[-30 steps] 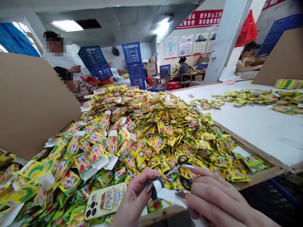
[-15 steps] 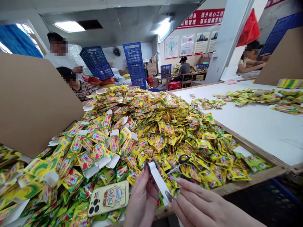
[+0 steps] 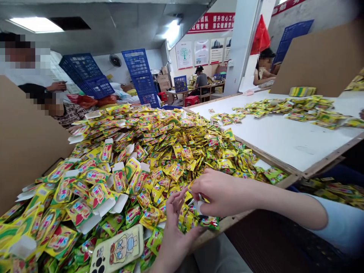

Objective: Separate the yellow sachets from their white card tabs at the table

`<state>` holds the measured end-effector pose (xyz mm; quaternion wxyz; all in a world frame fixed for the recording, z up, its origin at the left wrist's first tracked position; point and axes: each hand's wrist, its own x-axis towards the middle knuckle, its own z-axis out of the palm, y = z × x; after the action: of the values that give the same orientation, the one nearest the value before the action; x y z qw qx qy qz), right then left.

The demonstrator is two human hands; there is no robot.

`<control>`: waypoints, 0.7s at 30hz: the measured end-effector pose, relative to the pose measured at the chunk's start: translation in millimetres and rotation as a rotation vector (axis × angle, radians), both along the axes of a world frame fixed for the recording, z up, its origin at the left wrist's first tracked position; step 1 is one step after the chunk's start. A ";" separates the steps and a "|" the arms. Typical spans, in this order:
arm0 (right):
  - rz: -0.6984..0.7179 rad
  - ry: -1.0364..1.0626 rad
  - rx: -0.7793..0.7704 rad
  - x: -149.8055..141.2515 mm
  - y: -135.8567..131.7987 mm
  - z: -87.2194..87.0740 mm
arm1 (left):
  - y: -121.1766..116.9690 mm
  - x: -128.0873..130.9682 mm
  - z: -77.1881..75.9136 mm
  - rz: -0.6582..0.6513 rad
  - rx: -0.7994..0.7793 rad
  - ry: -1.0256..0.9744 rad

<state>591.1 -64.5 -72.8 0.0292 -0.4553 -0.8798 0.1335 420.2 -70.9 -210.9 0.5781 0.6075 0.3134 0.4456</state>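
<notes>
White tape (image 3: 198, 207) was pinched in right hand (image 3: 217, 192); left hand (image 3: 176, 235) held nearby, thumb and fingers apart. 1 phone (image 3: 119, 248) seen on packets (image 3: 173, 170).

White tape (image 3: 198, 207) mostly hid by R hand (image 3: 217, 191) @ 5 o'clock; phone (image 3: 119, 248) pt. cut off @ 7, co-worker (image 3: 31, 74) @ 10.

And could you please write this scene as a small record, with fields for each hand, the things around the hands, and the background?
Left hand: open, thumb apart from the fingers, close to the right hand
Right hand: fingers bent around a white roll, partly hidden
Near left hand: phone, back up, cartoon case
Heap: yellow and green packets and boxes, some white flaps open
Beside heap: white tabletop with more packets
Background: blue crates, red stool, several people
</notes>
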 end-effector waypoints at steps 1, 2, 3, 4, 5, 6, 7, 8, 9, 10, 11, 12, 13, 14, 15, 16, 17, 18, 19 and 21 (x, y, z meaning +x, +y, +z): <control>0.000 -0.028 -0.003 0.8 1.9 0.8 | -1.1 8.0 0.6 0.039 0.068 0.028; -0.010 -0.054 -0.004 2.0 3.5 2.0 | -2.3 16.1 1.1 0.066 0.116 0.057; -0.027 -0.075 -0.003 3.5 4.9 3.8 | -3.5 23.8 1.1 0.084 0.152 0.084; -0.046 -0.090 -0.003 5.2 6.0 6.2 | -4.4 30.7 0.4 0.106 0.189 0.107; -0.066 -0.095 -0.003 7.1 6.8 9.1 | -4.9 36.4 -1.1 0.122 0.221 0.123; -0.081 -0.093 -0.003 9.1 7.4 12.3 | -4.6 40.7 -3.2 0.128 0.245 0.130; -0.090 -0.085 -0.004 11.2 7.8 15.4 | -3.7 43.4 -5.8 0.122 0.267 0.124; -0.095 -0.075 -0.005 13.2 8.0 18.3 | -2.0 44.6 -8.4 0.108 0.292 0.112; -0.096 -0.067 -0.005 15.0 8.3 20.6 | 0.3 44.4 -10.8 0.088 0.324 0.108; -0.093 -0.057 -0.007 16.5 8.6 22.3 | 2.9 43.1 -12.4 0.069 0.365 0.116; -0.087 -0.049 -0.010 17.6 9.1 23.1 | 5.7 41.2 -12.9 0.053 0.410 0.137; -0.082 -0.044 -0.017 18.3 9.7 23.3 | 8.4 38.9 -12.2 0.047 0.462 0.163; -0.081 -0.042 -0.024 18.4 10.5 22.8 | 10.7 36.5 -10.4 0.033 0.502 0.191; -0.079 -0.043 -0.031 18.2 11.3 21.8 | 12.6 34.4 -7.6 0.014 0.524 0.216; -0.082 -0.045 -0.033 17.8 12.0 20.4 | 13.9 32.4 -4.4 -0.007 0.531 0.235; -0.089 -0.045 -0.025 17.5 12.6 18.6 | 14.7 30.7 -1.4 -0.022 0.522 0.246; -0.100 -0.040 -0.009 17.8 12.8 16.4 | 15.0 28.8 0.9 -0.029 0.498 0.251; -0.115 -0.020 0.020 18.9 12.7 13.4 | 15.1 26.6 2.2 -0.030 0.460 0.252; -0.140 0.017 0.061 21.1 12.2 9.3 | 14.9 23.8 2.3 -0.024 0.410 0.254; -0.221 0.123 0.146 28.9 9.9 -3.9 | 14.4 15.4 -0.5 0.008 0.287 0.257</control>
<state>619.9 -54.6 -76.7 0.1306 -0.5372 -0.8281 0.0926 435.7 -56.5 -211.4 0.4391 0.7342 0.3203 0.4069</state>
